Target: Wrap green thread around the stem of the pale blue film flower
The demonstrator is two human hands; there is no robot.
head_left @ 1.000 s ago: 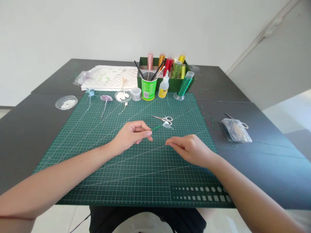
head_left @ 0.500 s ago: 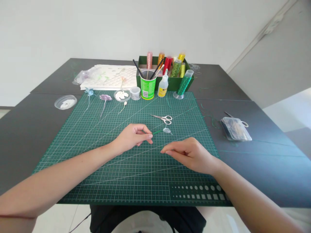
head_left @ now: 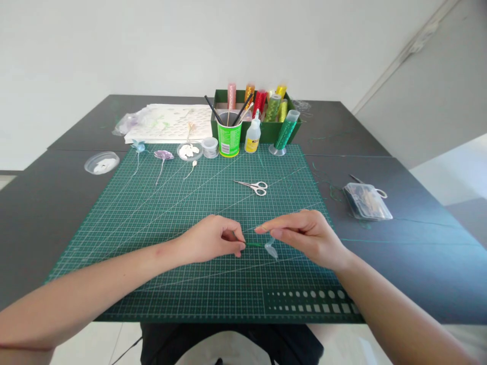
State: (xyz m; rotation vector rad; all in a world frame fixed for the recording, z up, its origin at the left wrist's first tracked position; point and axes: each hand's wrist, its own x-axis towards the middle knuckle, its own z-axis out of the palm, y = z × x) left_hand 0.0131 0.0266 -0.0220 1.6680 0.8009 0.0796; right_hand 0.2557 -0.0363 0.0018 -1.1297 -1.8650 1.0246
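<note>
My left hand (head_left: 216, 238) pinches the thin green stem (head_left: 254, 245) of a small artificial flower between thumb and fingertips. Pale, translucent blue-white petals (head_left: 271, 249) spread from the stem's right end, low over the mat. Just right of and above them is my right hand (head_left: 304, 235), its thumb drawn up against the long index finger. Whatever those fingers hold, if anything, is too small to make out. Beyond both hands a pair of small scissors (head_left: 255, 187) lies on the green cutting mat (head_left: 182, 284).
Along the back stand a green can (head_left: 229, 139) with sticks, a glue bottle (head_left: 252, 136), a teal thread spool (head_left: 287, 131) and a box (head_left: 270, 133) of spools. Finished flowers (head_left: 163, 155) and dishes (head_left: 102, 163) lie left. At right sits a clear plastic case (head_left: 367, 201).
My left hand has drawn the flower toward me and slightly right. My right hand has risen a little, its fingertips now beside the petals.
</note>
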